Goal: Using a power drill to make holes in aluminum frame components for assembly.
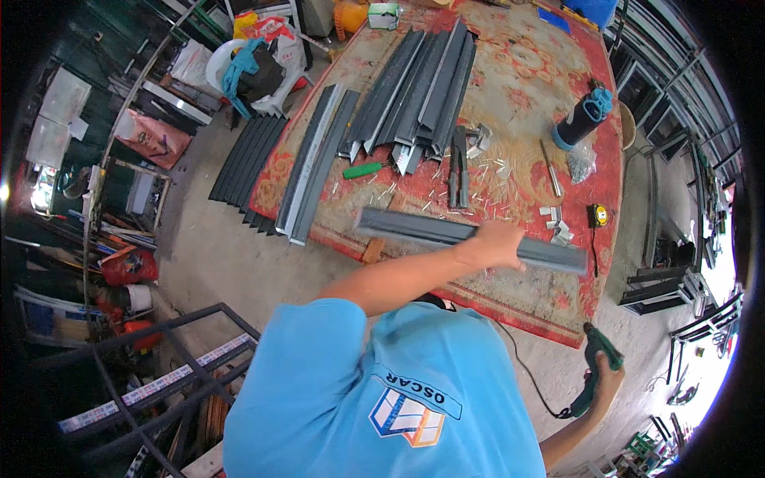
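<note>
My left hand (pixel 496 244) is closed around a long dark grey metal profile (pixel 422 227), held crosswise over the near edge of the table and slightly blurred. My right hand (pixel 609 381) grips a green power drill (pixel 599 358) beyond the table's near right corner, its tip close to that corner. A black cord (pixel 522 366) runs from the drill. Beyond the held profile lie a dark long-handled tool (pixel 459 167) and many small pale pins, perhaps rivets. A green-handled tool (pixel 362 170) lies to their left.
Dark metal profiles (pixel 414 88) are piled on the red patterned table (pixel 526 56), with two more (pixel 319 159) along its left edge. At right are a dark bottle (pixel 586 119), a metal rod (pixel 551 167), small metal brackets (pixel 558 223) and a yellow tape measure (pixel 598 215). A frame (pixel 159 374) stands near left.
</note>
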Motion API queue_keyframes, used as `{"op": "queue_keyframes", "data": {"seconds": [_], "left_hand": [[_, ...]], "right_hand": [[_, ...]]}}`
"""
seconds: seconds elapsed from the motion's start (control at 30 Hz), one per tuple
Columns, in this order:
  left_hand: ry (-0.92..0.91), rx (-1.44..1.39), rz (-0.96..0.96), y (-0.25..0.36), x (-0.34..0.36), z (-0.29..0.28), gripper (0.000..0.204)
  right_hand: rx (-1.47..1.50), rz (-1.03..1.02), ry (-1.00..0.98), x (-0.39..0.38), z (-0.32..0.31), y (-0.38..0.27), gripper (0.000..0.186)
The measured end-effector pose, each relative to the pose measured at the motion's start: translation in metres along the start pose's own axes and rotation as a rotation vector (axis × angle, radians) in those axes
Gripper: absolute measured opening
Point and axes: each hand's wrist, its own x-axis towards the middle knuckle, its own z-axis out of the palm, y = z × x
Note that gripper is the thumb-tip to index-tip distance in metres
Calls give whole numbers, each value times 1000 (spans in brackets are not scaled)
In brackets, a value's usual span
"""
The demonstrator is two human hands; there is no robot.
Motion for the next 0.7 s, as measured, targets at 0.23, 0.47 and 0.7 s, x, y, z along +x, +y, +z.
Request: {"op": "queue_keyframes", "data": {"seconds": [0.23,0.47,0.7], "left_hand": [[617,-269,-498,-146,-82,-179,91],[831,39,-800,-394,-123,-201,75],[601,157,-1054,-446,-97,-201,68]], "right_hand": [[-75,83,-56,-52,80,-16,53],[-103,22,-181,-79,154,-68,53],[-153,0,-212,-107,185,-108,50]]}}
